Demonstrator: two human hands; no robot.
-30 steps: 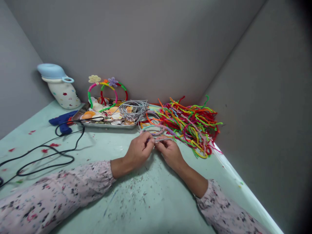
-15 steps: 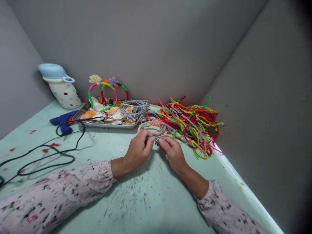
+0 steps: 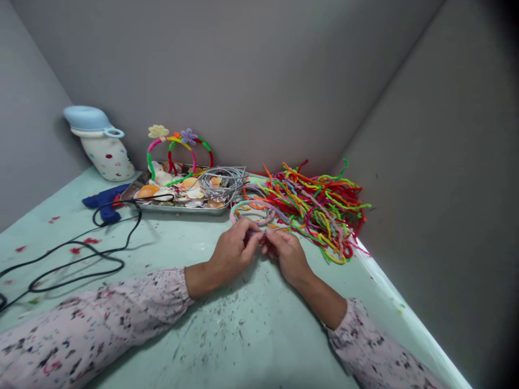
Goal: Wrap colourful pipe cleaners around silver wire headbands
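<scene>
My left hand [image 3: 235, 246] is closed, thumb and forefinger pinching a short stretch of purple pipe cleaner [image 3: 252, 233]. Against those fingertips, my right hand [image 3: 287, 255] is closed in a pinch at the strand's end; the exact contact is hidden by the fingers. Just beyond the hands lies a pastel hoop [image 3: 232, 215] wrapped in pink, teal and purple fuzzy stems. Whether the pinched strand joins this hoop cannot be made out. A tangled heap of bright pipe cleaners [image 3: 320, 205] spreads behind my right hand.
A metal tray [image 3: 190, 209] holds several scraps, a grey wire coil [image 3: 223, 183] and flower-topped headbands [image 3: 193, 159]. Left of it are a blue glue gun [image 3: 106, 201], its black cord [image 3: 117, 260] and a white bottle [image 3: 106, 154] with a blue lid. Grey panels [image 3: 227, 81] enclose the table.
My fingertips have come closer together, covering the gap where grey wire showed between them. The purple strand now points toward my right fingers.
</scene>
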